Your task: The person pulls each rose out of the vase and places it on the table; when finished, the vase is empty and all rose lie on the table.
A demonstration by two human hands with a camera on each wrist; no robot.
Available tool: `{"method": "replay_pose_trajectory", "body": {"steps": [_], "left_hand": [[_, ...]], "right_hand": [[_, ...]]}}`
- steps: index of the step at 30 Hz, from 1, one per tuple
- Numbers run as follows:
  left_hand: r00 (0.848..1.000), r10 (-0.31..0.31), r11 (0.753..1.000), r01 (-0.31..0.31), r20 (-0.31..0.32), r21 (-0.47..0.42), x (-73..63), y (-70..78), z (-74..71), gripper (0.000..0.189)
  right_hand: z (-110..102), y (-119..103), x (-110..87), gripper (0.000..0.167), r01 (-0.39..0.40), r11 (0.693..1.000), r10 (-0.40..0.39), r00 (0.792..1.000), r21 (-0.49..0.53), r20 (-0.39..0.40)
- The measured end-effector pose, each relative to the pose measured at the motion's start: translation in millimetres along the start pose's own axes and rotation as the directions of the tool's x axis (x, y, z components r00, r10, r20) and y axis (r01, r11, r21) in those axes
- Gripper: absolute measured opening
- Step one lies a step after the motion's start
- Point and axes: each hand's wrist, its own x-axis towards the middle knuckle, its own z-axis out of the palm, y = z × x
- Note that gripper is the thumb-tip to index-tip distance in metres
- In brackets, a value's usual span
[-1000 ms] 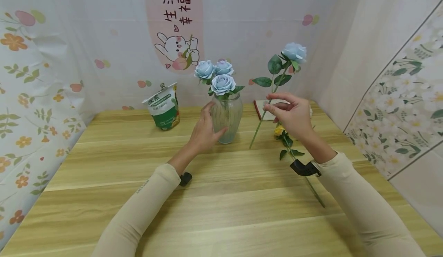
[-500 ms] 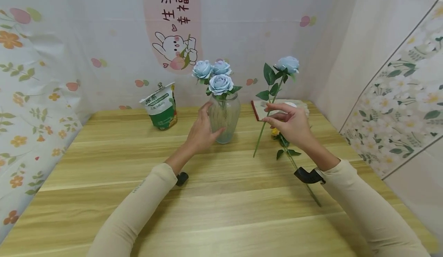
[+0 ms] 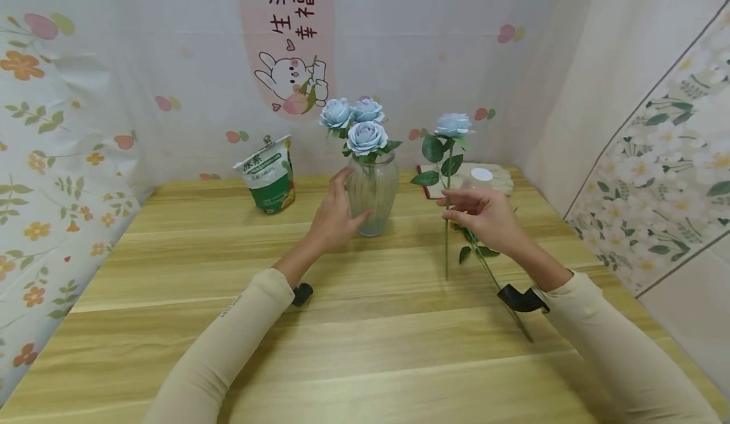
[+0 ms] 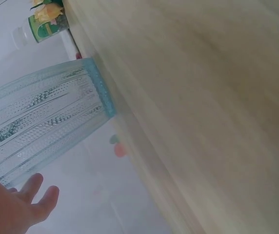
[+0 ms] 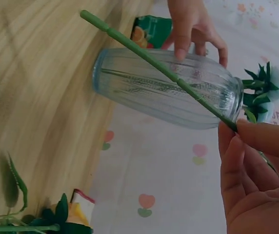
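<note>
A ribbed clear glass vase (image 3: pixel 379 199) stands upright on the wooden table, with three pale blue roses (image 3: pixel 367 137) in its mouth. My left hand (image 3: pixel 332 221) holds the vase from the left, thumb on the near side. To the right of the vase, my right hand (image 3: pixel 489 216) pinches the stem of another blue rose (image 3: pixel 453 125) between thumb and fingertips. That rose is nearly upright, bloom on top. In the right wrist view its bare green stem (image 5: pixel 144 56) crosses in front of the vase, its lower end free.
A yellow rose lies on the table, its stem (image 3: pixel 495 278) running below my right forearm and its bloom mostly hidden by the hand. Behind are a white-lidded jar (image 3: pixel 481 175) and a flat pale board or book (image 3: pixel 502 178). A green-and-white pouch (image 3: pixel 270 180) stands back left.
My right hand has lowered the blue rose, and the stem has turned from slanted to nearly upright. My left hand stays on the vase.
</note>
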Motion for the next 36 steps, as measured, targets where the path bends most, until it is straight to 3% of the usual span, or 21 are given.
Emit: {"method": "replay_pose_trajectory", "body": {"steps": [5, 17, 25, 36], "left_hand": [[0.999, -0.034, 0.998, 0.033, -0.020, -0.046, 2.3, 1.0, -0.9, 0.093], [0.997, 0.000, 0.999, -0.003, -0.080, -0.036, 3.9, -3.1, 1.6, 0.094], [0.993, 0.047, 0.998, -0.052, -0.107, -0.042, 3.8, -3.2, 6.5, 0.095], [0.990, 0.067, 0.996, -0.074, -0.127, -0.048, 9.0, -1.2, 10.4, 0.097]], "right_hand": [[0.4, 5.8, -5.8, 0.034, -0.084, 0.996, 0.083, 0.995, 0.012, 0.064], [6.4, 24.4, -19.4, 0.033, -0.170, 0.985, 0.168, 0.976, 0.003, 0.137], [3.1, 36.0, -27.8, 0.031, -0.284, 0.957, 0.290, 0.936, -0.058, 0.200], [-5.4, 42.7, -33.5, 0.031, -0.340, 0.932, 0.363, 0.886, -0.128, 0.289]]}}
